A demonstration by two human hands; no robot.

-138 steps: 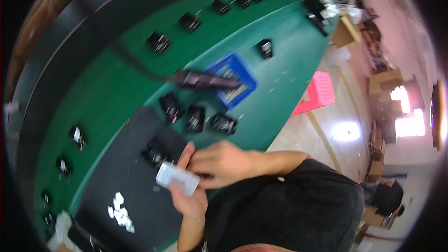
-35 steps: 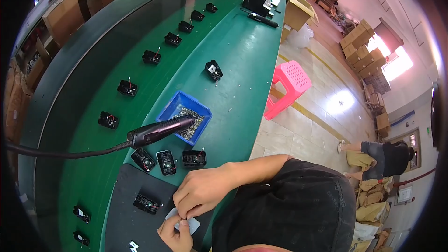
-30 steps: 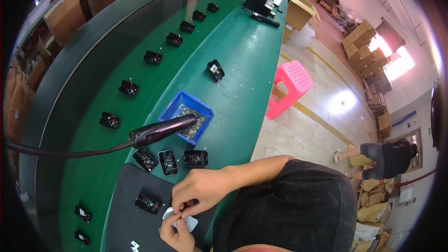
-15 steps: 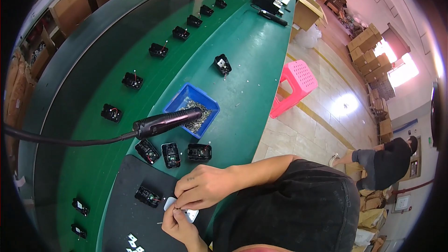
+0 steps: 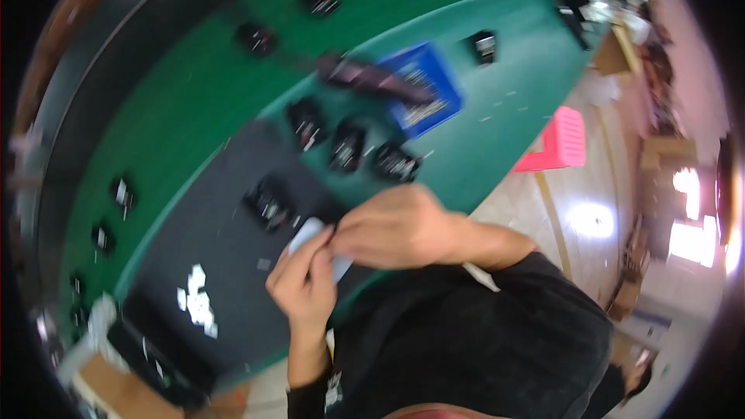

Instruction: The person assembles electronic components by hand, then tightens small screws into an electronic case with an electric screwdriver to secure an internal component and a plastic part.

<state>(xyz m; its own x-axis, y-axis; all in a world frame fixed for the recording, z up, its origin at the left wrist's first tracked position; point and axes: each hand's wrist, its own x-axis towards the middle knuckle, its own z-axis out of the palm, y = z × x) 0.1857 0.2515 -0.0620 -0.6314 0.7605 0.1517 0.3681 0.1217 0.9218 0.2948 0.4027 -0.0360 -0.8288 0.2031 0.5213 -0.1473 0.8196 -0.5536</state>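
Over the black mat point(image 5: 225, 209), both my hands meet at a small white plate-like part point(image 5: 310, 231). My left hand point(image 5: 304, 275) is closed on it, with the part showing on either side of the fingers. My right hand point(image 5: 396, 225) is bent over the same part, fingertips pressed together; what they pinch is hidden and blurred. Just beyond my left hand lies an open black housing point(image 5: 269, 203) with wiring inside. Several small white pieces point(image 5: 199, 302) are spread on the mat's near left.
A blue bin point(image 5: 446, 81) of small metal parts has a black corded power screwdriver point(image 5: 372, 80) across it. More black housings point(image 5: 347, 146) stand nearby, and others line the green belt point(image 5: 194, 85). A pink stool point(image 5: 570, 138) stands on the floor at the right.
The whole view has swung, bringing the bench's near left end into sight and blurring the picture. My hands stay together at the white part, my right hand's fingers now more drawn in.
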